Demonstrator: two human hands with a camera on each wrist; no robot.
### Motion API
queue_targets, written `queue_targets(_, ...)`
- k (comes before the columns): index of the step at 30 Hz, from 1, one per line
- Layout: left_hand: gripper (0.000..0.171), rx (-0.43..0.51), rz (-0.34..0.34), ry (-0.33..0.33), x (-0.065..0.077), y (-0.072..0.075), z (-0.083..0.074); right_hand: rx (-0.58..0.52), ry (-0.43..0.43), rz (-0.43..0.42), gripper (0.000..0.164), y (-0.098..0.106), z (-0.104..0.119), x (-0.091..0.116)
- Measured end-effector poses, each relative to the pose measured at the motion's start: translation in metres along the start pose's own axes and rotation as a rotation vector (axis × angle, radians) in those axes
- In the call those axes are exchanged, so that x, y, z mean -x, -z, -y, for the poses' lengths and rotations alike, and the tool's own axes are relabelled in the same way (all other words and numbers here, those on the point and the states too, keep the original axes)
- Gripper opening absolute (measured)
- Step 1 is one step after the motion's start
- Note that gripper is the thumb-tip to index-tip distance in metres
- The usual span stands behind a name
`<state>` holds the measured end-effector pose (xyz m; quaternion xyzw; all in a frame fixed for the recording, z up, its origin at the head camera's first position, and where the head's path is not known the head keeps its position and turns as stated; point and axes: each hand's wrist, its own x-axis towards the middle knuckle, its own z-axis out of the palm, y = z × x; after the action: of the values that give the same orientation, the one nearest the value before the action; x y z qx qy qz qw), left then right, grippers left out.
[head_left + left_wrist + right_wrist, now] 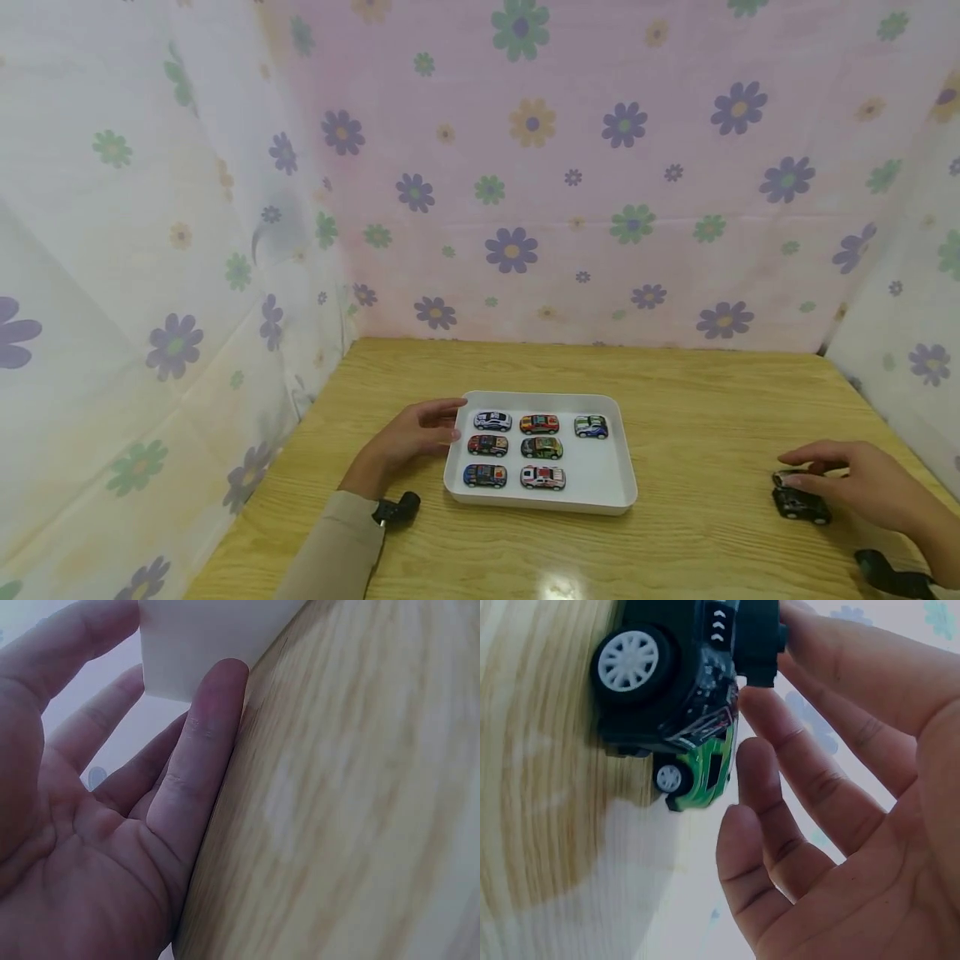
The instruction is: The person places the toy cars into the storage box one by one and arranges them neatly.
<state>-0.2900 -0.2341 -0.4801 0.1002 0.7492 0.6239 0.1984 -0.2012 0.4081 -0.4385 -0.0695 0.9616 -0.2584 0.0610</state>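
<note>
My left hand (411, 431) rests its fingers against the left side of a white tray (626, 467). In the left wrist view the little finger (196, 750) lies along the tabletop, touching the tray's wall (214, 645). Several small toy cars sit in the tray, among them a red-and-yellow toy car (539, 425). At the right, my right hand (873, 483) is around a black toy car (802, 505), its thumb touching one end. Behind that car, in the right wrist view, stands a green toy car (709, 776). The fingers are extended and loosely bent.
The wooden table (697, 433) runs between the tray and the right hand. Flowered cloth (570, 183) hangs at the back and both sides. A black wrist strap (397, 508) is on the left wrist, another (892, 575) on the right.
</note>
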Motion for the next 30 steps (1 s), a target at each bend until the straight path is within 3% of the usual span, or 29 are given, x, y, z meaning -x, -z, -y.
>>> queue_targets(8, 0.067, -0.023, -0.006, 0.024, 0.003, -0.001, -0.005, -0.028, -0.031, 0.003, 0.04, 0.001, -0.006, 0.001)
queue_targets(30, 0.065, -0.031, 0.003, -0.002, 0.0, -0.001, -0.002, -0.043, -0.072, 0.055, 0.04, -0.002, -0.025, 0.003)
